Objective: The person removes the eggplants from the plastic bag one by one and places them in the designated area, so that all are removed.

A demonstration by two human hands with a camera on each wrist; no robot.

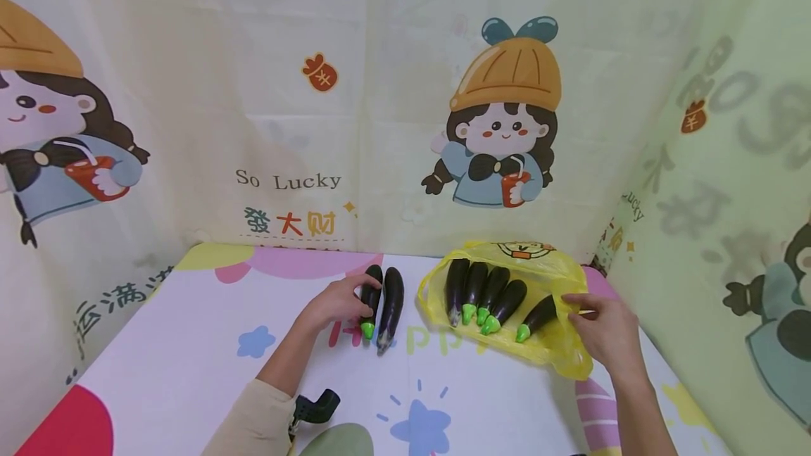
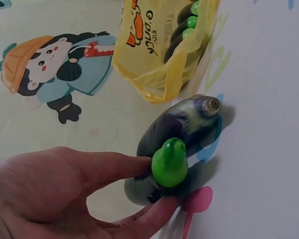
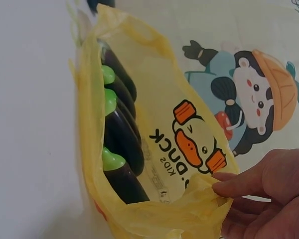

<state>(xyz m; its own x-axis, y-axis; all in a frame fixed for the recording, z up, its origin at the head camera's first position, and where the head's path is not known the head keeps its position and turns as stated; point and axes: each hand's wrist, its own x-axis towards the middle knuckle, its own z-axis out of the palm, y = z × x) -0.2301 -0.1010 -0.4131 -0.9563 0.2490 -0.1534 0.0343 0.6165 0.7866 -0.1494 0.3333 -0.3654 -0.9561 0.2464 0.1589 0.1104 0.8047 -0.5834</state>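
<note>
My left hand (image 1: 338,301) pinches a dark eggplant with a bright green stem end (image 2: 169,164) between thumb and fingers. Right beside it on the table lies another eggplant (image 1: 391,308), whose stem end is brownish and pale. My right hand (image 1: 605,333) pinches the edge of a yellow plastic bag (image 3: 154,219), holding its side up. Several eggplants (image 1: 494,294) lie side by side in the bag's mouth, most with green stem ends pointing toward me. One eggplant (image 1: 538,317) sits apart from the others, partly covered by the bag near my right hand.
The table (image 1: 190,371) has a white cover with printed coloured shapes. Behind it and at the sides hang pale printed cloths (image 1: 393,125) with cartoon figures. A black device (image 1: 317,407) is at my left wrist.
</note>
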